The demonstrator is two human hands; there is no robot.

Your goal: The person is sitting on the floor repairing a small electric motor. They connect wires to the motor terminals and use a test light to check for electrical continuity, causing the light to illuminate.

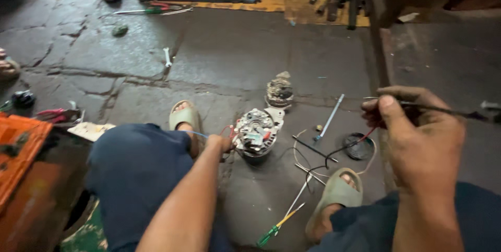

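I sit low over a dark cracked floor with my knees apart. My left hand (219,143) reaches down to a silver alternator (255,134) standing between my feet, its fingers pinched on thin red and blue wires at the alternator's side. My right hand (412,132) is raised near the camera, shut on a thin black probe (443,110) whose red and black leads (339,154) trail down toward the floor. A second round motor part (279,92) stands just behind the alternator.
A green-handled screwdriver (276,227) and thin rods lie between my sandalled feet. A light blue rod (330,118) and a black round cap (359,146) lie at right. A wrench (167,56) lies farther off. An orange box (18,153) stands at left.
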